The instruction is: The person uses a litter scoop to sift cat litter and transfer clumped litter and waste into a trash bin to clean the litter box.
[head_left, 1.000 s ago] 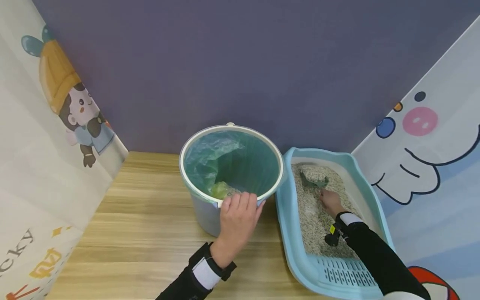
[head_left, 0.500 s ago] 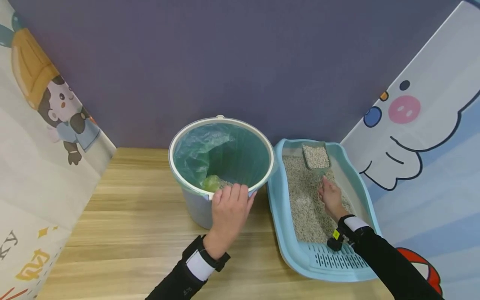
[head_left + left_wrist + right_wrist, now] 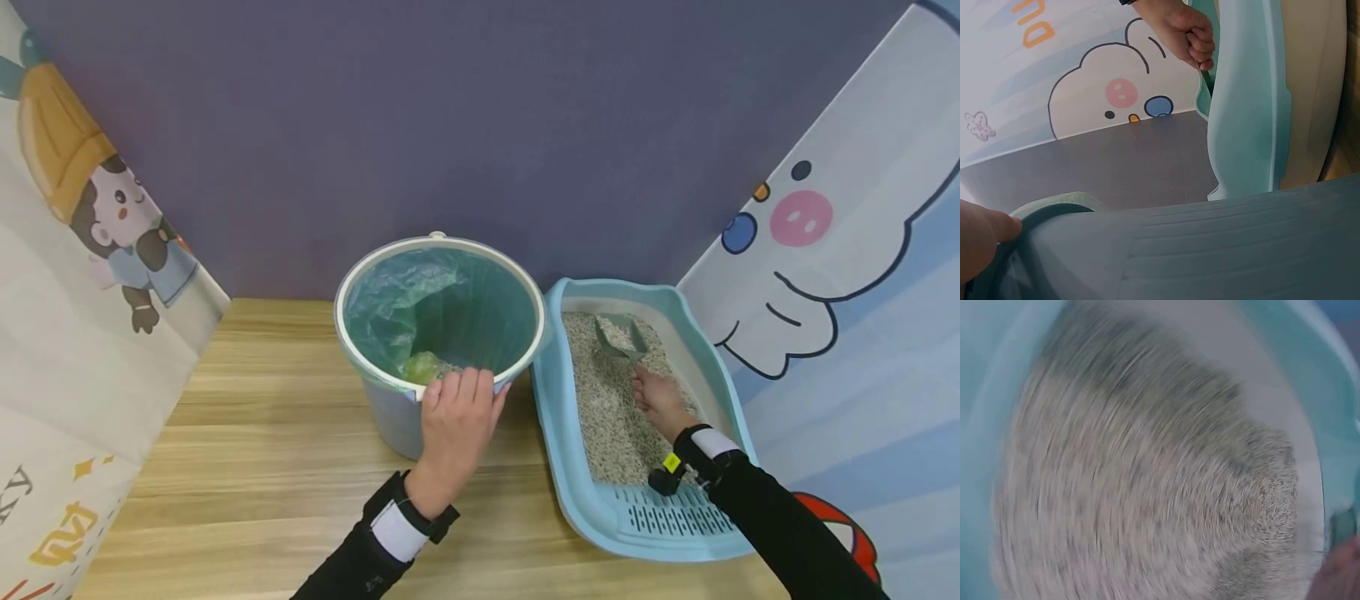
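Observation:
In the head view my left hand [image 3: 459, 425] grips the near rim of a grey trash bin [image 3: 393, 421], fingers hooked over the edge. A green liner bag [image 3: 487, 292] covers its inside, and something yellow-green and crumpled [image 3: 422, 367] lies near the fingers. My right hand [image 3: 662, 402] holds a green litter scoop [image 3: 638, 343] by its handle, over the far part of a blue litter box [image 3: 549, 425]. The scoop is tilted, with some litter in it. Pale litter [image 3: 607, 417] fills the box; the right wrist view shows this litter [image 3: 1135, 487] streaked by motion blur.
The bin and litter box stand side by side on a wood-grain surface [image 3: 247, 467]. A dark wall [image 3: 480, 125] rises right behind them. Cartoon-printed panels flank both sides, the right panel [image 3: 847, 275] close to the box. The box has a slotted front ledge [image 3: 671, 510].
The scoop went from dipped in the litter to raised and heaped at the back of the box, and is now lower, tilted and less full. The left hand stays on the bin rim.

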`<control>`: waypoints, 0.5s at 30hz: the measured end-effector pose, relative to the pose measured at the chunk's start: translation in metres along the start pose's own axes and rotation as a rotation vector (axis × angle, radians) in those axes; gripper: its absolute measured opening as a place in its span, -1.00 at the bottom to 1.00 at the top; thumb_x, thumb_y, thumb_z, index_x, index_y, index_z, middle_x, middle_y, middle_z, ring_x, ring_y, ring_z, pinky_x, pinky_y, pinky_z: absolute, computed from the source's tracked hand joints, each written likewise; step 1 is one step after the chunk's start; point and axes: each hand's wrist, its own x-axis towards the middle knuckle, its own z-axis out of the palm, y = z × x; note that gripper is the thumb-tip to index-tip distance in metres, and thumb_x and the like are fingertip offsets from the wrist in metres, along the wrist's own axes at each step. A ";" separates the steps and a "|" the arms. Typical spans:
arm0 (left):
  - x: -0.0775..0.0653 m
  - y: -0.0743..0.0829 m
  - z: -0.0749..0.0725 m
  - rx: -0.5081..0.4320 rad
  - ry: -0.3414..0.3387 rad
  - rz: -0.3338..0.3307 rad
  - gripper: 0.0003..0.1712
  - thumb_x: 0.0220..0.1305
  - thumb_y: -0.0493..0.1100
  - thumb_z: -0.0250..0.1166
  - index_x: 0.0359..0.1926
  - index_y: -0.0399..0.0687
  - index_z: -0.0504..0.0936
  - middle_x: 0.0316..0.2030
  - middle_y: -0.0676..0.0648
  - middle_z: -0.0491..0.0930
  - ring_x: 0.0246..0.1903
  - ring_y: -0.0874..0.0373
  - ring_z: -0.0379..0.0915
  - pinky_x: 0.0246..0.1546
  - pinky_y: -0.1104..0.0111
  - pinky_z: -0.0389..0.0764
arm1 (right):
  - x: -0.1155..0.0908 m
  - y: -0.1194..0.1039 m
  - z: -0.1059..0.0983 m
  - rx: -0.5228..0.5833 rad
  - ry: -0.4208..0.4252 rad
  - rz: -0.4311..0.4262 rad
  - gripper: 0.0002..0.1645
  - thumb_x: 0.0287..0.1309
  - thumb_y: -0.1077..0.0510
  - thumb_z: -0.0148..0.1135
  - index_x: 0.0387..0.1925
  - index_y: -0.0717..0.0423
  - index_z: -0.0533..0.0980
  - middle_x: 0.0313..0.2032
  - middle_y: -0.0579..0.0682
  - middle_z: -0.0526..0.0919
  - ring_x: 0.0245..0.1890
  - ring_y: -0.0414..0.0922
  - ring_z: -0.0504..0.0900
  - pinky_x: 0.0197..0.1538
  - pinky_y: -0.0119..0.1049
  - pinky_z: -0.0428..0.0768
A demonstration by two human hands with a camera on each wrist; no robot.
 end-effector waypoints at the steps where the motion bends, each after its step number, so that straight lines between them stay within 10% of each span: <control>1: 0.000 0.000 0.000 0.002 0.001 -0.001 -0.61 0.04 0.15 0.28 -0.53 -0.04 0.41 -0.62 0.02 0.37 -0.56 0.13 0.30 -0.43 0.33 0.23 | 0.000 -0.002 0.000 0.185 -0.085 0.074 -0.65 0.40 -0.04 -0.42 -0.32 0.06 0.25 -0.79 -0.24 0.18 -0.82 -0.34 0.08 -0.69 -0.46 0.16; 5: 0.000 0.000 0.002 0.005 0.008 -0.001 -0.61 0.04 0.15 0.27 -0.53 -0.04 0.41 -0.61 0.01 0.37 -0.56 0.12 0.30 -0.43 0.33 0.23 | 0.002 -0.009 0.002 0.453 -0.242 0.185 -0.68 0.39 -0.07 -0.45 -0.33 0.01 0.18 -0.80 -0.21 0.11 -0.84 -0.31 0.02 -0.72 -0.46 0.11; 12: -0.001 0.000 0.001 0.002 0.001 0.011 -0.60 0.05 0.16 0.26 -0.52 -0.05 0.41 -0.61 0.01 0.38 -0.55 0.12 0.33 -0.44 0.35 0.26 | 0.004 -0.011 0.017 -0.482 0.269 -0.173 -0.44 0.41 -0.03 -0.39 -0.60 0.15 0.35 -0.82 -0.18 0.17 -0.82 -0.24 0.11 -0.65 -0.34 0.17; 15: -0.002 0.000 0.001 -0.001 -0.001 0.014 -0.61 0.06 0.16 0.26 -0.52 -0.05 0.41 -0.61 0.01 0.39 -0.55 0.12 0.34 -0.45 0.35 0.26 | 0.006 -0.010 0.016 -0.714 0.470 -0.334 -0.39 0.41 0.01 -0.34 -0.78 0.13 0.19 -0.85 -0.08 0.14 -0.83 -0.15 0.10 -0.62 -0.29 0.14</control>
